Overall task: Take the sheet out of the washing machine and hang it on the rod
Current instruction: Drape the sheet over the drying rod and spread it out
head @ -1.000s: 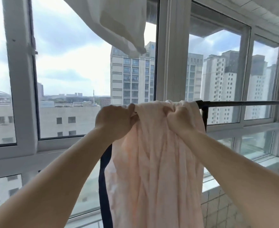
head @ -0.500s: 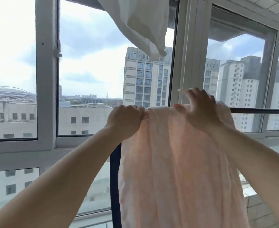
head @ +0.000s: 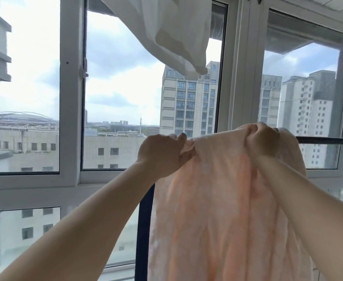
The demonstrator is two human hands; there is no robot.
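I have the sheet [head: 223,209] draped over the rod [head: 326,140], so the washing-machine part is done and I'm in the hanging step, spreading the cloth along the bar. My left hand [head: 162,153] is clenched around a bunched edge of the sheet at rod height, thumb on top. My right hand [head: 264,139] grips a fold of the top edge too, fingers curled into the cloth just where it crosses the bar. Between my two hands the fabric is gathered in pleats; below them it hangs straight down in front of the rack's dark upright post [head: 144,230], which stands under my left wrist.

Beyond my right hand the rod runs on bare toward the window frame. A white cloth [head: 174,31] hangs high above both hands, well apart from my work.

Next, I judge, I should draw my hands apart along the bar to flatten the pleats. The risk I see is dragging too much over one side so the weight pulls it off.
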